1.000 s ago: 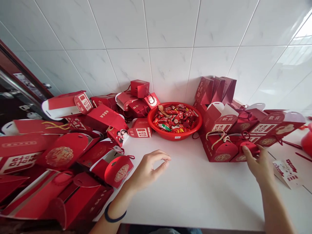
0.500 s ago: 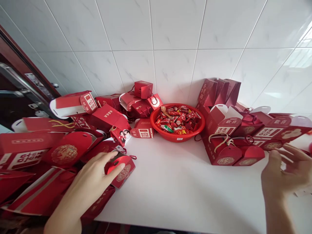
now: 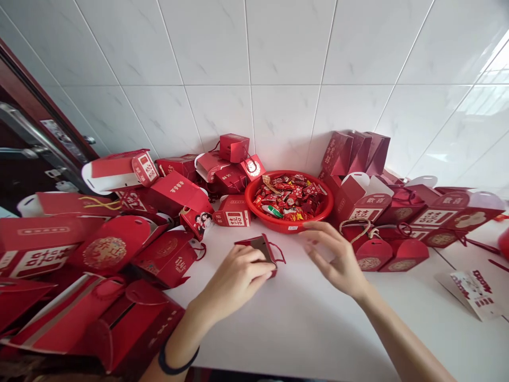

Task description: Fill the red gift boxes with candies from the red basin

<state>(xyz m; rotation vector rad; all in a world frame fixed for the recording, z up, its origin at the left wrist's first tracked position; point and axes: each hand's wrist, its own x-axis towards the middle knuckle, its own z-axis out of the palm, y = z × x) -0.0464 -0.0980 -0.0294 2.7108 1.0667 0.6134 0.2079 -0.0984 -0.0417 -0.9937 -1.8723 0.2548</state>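
Observation:
My left hand (image 3: pixel 237 280) grips a small red gift box (image 3: pixel 260 246) with a cord handle, held on the white tabletop (image 3: pixel 302 323) in front of me. My right hand (image 3: pixel 336 257) hovers open just to the right of the box, fingers spread, nothing in it. Right behind both hands stands a red bowl (image 3: pixel 289 223) heaped with wrapped candies (image 3: pixel 288 193).
A big pile of red gift boxes (image 3: pixel 103 249) covers the table's left side. More red boxes (image 3: pixel 397 212) stand in rows at the right. A printed card (image 3: pixel 473 286) lies at the far right. White tiled wall behind; a dark door at left.
My left hand took the small red box from the left pile and brought it to the middle of the table. My right hand swung in from the far right toward it.

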